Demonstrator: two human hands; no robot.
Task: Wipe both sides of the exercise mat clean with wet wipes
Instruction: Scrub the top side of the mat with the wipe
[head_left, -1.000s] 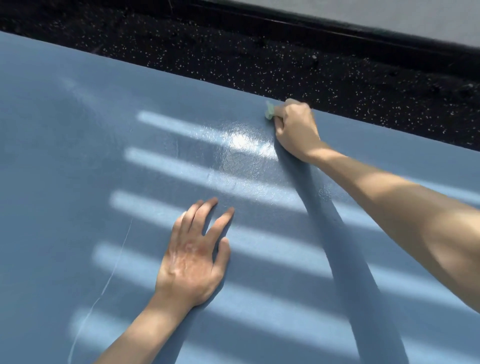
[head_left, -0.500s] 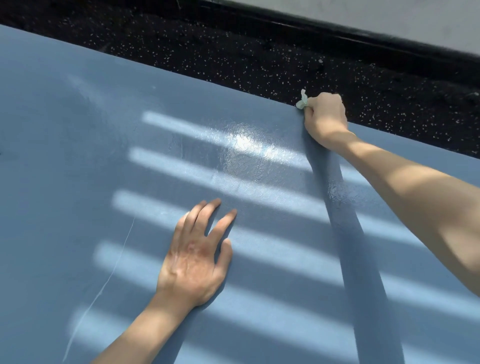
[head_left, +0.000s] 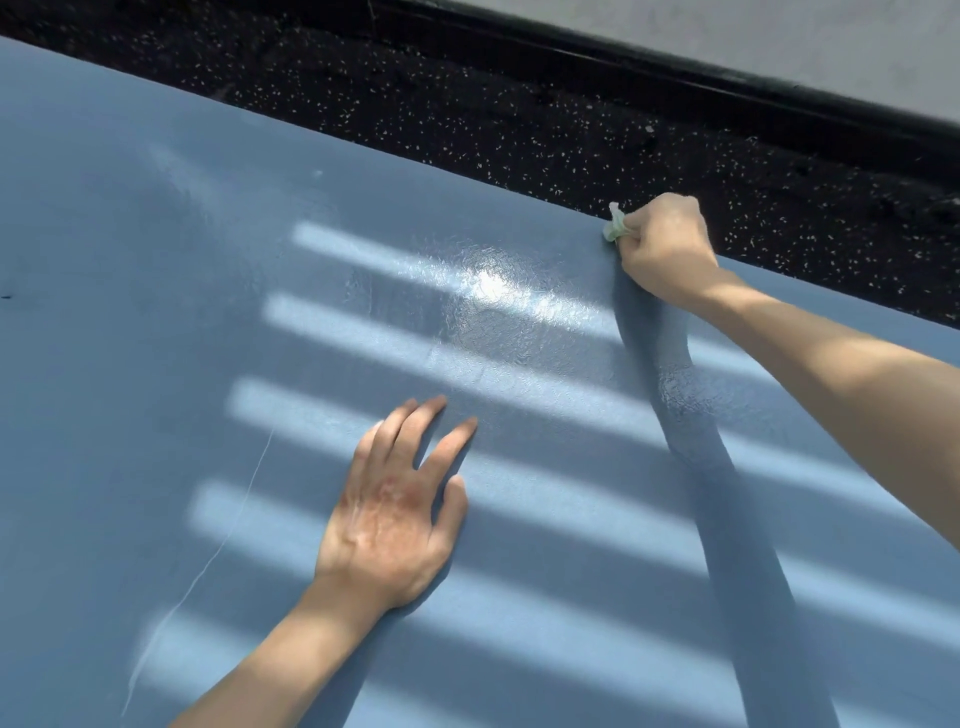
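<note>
We're mid-wipe on the upward face of the mat (head_left: 156, 364), which lies flat on the speckled floor (head_left: 519, 119) and fills most of the frame.

Right hand (head_left: 667, 249) is at the mat's far edge, upper right of frame. Its fingers (head_left: 641, 228) are curled tight round a balled-up wipe (head_left: 615, 226), with a tuft poking out on the fist's left. The wipe looks to be touching the mat right at the edge.

Left hand (head_left: 392, 519) lies flat on the mat, lower centre, fingers (head_left: 415, 423) straight, slightly spread, holding nothing. We read it as a brace.

A wet sheen (head_left: 493, 291) sits at centre frame, left of the right hand, and a damp strip (head_left: 680, 395) lies in the forearm's shadow. The left part of the mat looks dry, with a thin white line (head_left: 228, 519) lower left.

Judgement: this face is partly done. We can't tell whether it's the first side or the second.

Next: overlapping passes from the far edge toward the dry left area, with even pressure. The wad is small, so we'd probably unfold or swap it. The left hand must shift to expose the patch beneath it.
</note>
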